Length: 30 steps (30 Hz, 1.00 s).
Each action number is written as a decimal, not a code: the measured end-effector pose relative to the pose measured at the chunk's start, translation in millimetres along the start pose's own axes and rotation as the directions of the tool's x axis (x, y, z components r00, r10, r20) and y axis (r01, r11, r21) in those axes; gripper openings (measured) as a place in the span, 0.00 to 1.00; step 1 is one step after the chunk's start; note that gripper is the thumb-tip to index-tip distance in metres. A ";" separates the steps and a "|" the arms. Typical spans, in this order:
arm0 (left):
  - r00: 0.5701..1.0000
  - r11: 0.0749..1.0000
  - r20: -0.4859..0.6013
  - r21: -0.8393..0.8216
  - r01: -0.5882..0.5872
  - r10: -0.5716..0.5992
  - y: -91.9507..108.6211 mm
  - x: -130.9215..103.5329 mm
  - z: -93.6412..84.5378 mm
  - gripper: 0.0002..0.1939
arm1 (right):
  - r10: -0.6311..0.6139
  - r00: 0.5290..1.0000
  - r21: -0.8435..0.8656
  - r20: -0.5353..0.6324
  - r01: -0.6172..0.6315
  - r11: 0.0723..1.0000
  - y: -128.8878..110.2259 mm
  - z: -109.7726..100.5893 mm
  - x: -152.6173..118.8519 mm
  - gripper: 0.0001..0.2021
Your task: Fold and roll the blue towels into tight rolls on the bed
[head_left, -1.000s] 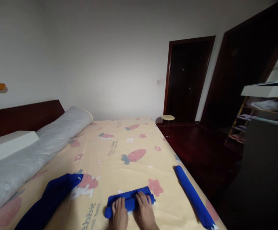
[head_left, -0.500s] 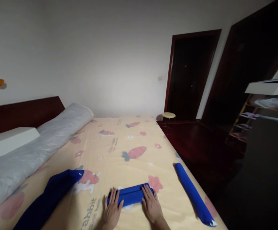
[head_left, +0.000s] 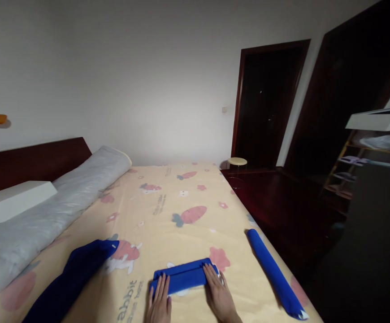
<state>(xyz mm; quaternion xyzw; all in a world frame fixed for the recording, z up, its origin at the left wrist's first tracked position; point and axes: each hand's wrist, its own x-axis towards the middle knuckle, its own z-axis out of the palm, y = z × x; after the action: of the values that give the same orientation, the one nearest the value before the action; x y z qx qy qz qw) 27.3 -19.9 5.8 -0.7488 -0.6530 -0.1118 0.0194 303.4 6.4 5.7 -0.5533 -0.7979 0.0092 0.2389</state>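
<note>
A folded blue cloth (head_left: pixel 183 277) lies flat on the bed, a fold line running along its length. The fingers of my left hand (head_left: pixel 159 298) rest stretched out on its left end. On its right end my right hand (head_left: pixel 219 290) lies flat, fingers extended. Neither hand grips the cloth. To the right, a long rolled blue cloth (head_left: pixel 275 273) lies along the bed's edge. A loose darker blue cloth (head_left: pixel 72 278) with a small white tag is spread at the lower left.
A patterned yellow sheet (head_left: pixel 168 233) covers the bed. On the left are a grey rolled mat (head_left: pixel 80 188), a white box (head_left: pixel 20 199) and a dark headboard (head_left: pixel 36 159). Beyond the right edge stand a round stool (head_left: pixel 237 161) and a shoe rack (head_left: pixel 341 179).
My left hand has slid slightly down toward the cloth's near edge, its fingers closer together. My right hand has shifted slightly right and down along the cloth's end.
</note>
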 end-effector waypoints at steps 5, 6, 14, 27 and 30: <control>0.994 0.994 -0.023 -0.032 0.104 -0.104 2.0 16.9 -18.0 0.32 | 0.065 0.998 -0.084 0.018 -0.064 0.994 -1.1 -5.1 14.8 0.28; 0.993 0.992 -0.002 -0.041 0.116 -0.117 4.9 23.3 -24.3 0.31 | 0.085 0.995 -0.086 0.050 -0.081 0.993 -5.0 -8.5 20.7 0.28; 0.954 0.978 0.217 0.045 0.202 -0.207 12.0 46.2 -63.0 0.26 | 0.135 0.975 -0.091 0.176 -0.120 0.989 -26.0 -39.1 44.9 0.26; 0.962 0.999 0.269 -0.039 -0.027 0.037 51.1 33.6 -21.0 0.40 | -0.194 0.954 0.220 0.228 0.144 0.965 -72.7 4.5 32.4 0.41; 0.959 0.999 0.281 -0.018 -0.038 0.042 43.2 30.3 -17.6 0.39 | -0.209 0.961 0.213 0.182 0.169 0.962 -65.1 0.7 27.1 0.42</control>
<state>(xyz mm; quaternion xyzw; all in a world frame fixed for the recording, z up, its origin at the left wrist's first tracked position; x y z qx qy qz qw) 71.0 0.2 33.8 -0.7702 -0.6332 -0.0077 -0.0761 238.5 5.4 33.3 -0.4442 -0.8627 0.1209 0.2094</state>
